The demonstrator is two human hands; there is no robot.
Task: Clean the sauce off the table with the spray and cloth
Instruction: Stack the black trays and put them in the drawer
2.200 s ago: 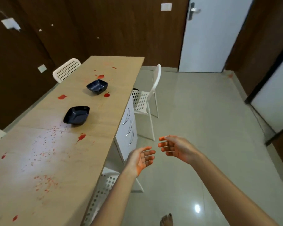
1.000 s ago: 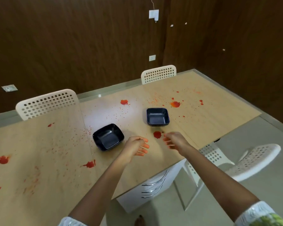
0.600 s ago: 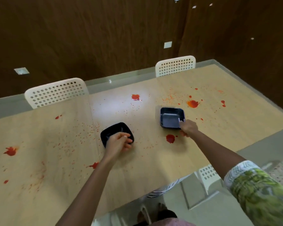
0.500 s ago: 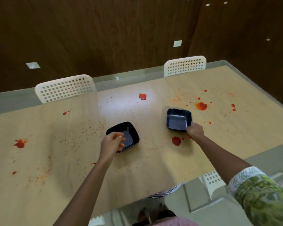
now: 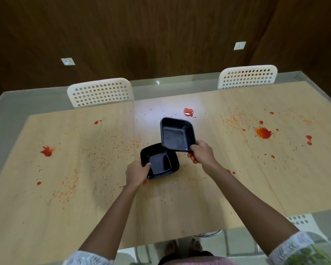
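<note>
My left hand [image 5: 137, 174] grips the near-left corner of one black square dish [image 5: 160, 163], thumb hooked over the rim and fingers curled beneath it, and the dish sits low over the middle of the worktop [image 5: 208, 197]; I cannot tell whether its base touches the wood. My right hand [image 5: 202, 154] pinches the near-right corner of a second black dish [image 5: 177, 133], thumb on top of the rim, holding it tilted with its far side raised. Its near-left edge overlaps the far-right corner of the first dish, so the two are at least just beside each other, with the second one above. Both dishes look empty inside. The sauce [image 5: 263, 132] is spread across the pale wooden worktop: a large orange-red splash toward the far-right corner with smaller drops around it, a glossy red blob [image 5: 188, 112] near the far edge just beyond the raised dish, another red blot [image 5: 46, 151] toward the left edge, and fine specks scattered over the left half and around the dishes. A few drops lie near my right forearm. Two white perforated chairs stand tucked in along the far edge, one [image 5: 99, 91] left of centre and one [image 5: 247, 76] toward the right, against a dark wooden wall. Part of a third white chair [image 5: 302, 222] shows below the near edge on the right.
</note>
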